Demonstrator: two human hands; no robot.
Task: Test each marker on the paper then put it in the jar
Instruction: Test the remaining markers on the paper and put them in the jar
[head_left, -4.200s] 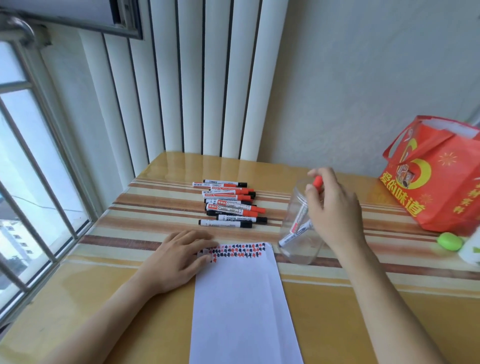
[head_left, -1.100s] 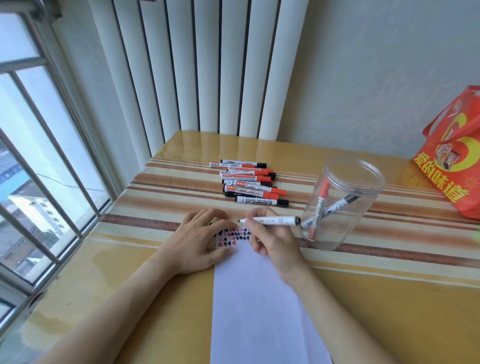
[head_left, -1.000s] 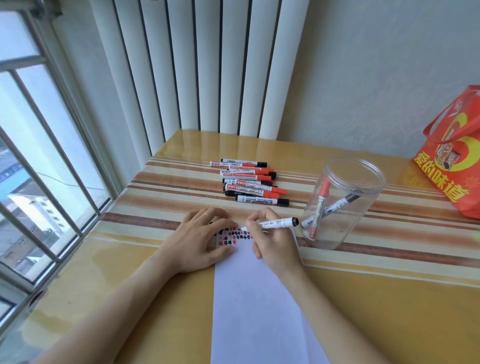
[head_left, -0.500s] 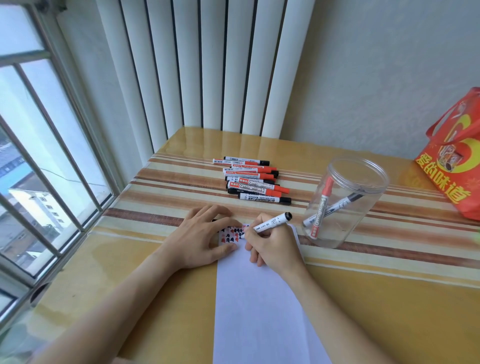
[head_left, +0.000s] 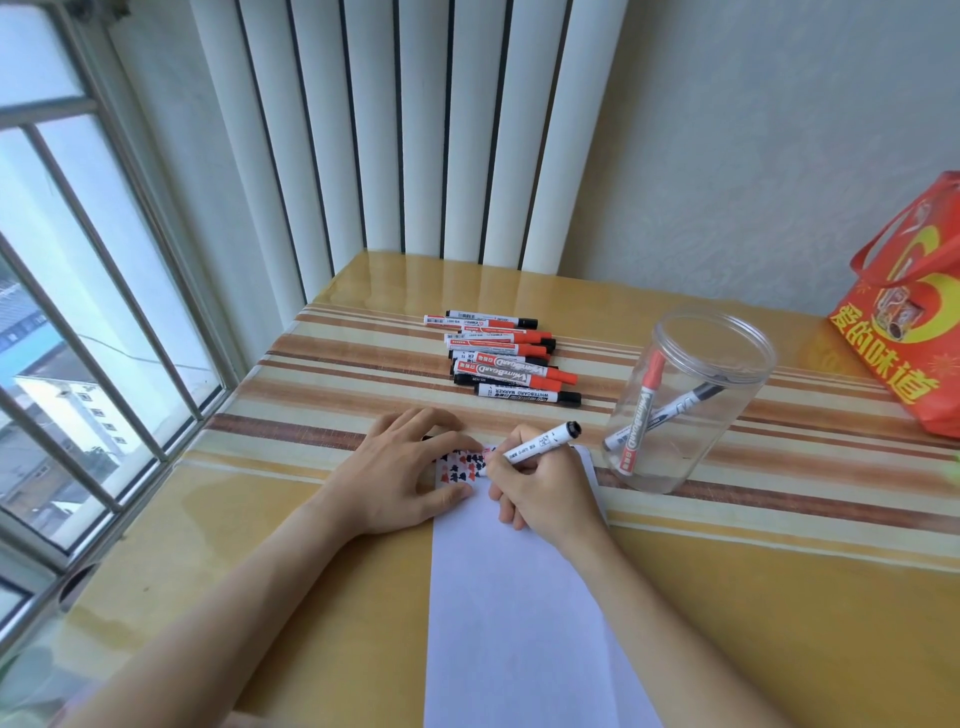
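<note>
Right hand (head_left: 545, 483) is clamped in a writing grip on a black-capped marker (head_left: 540, 443), tip down at the top edge of the paper (head_left: 519, 623); barrel is tilted up and to the right. A second ago the marker was held nearly level above the sheet; it is now angled down, so contact with the paper is judged to have been made. Exact tip contact is hidden by the fingers.

Left hand (head_left: 400, 478) is laid flat, fingers spread, on the paper's top-left corner, beside the rows of red and black test marks (head_left: 460, 464).

Jar (head_left: 685, 400) stands upright on the counter (head_left: 779, 597), just right of the paper, lid off; two markers are leaned inside, as 4.2 s ago. The pile of untested markers (head_left: 506, 358) has been reduced by one.

Judgement: the third marker's test is in progress; jar placement is not yet done.
</note>
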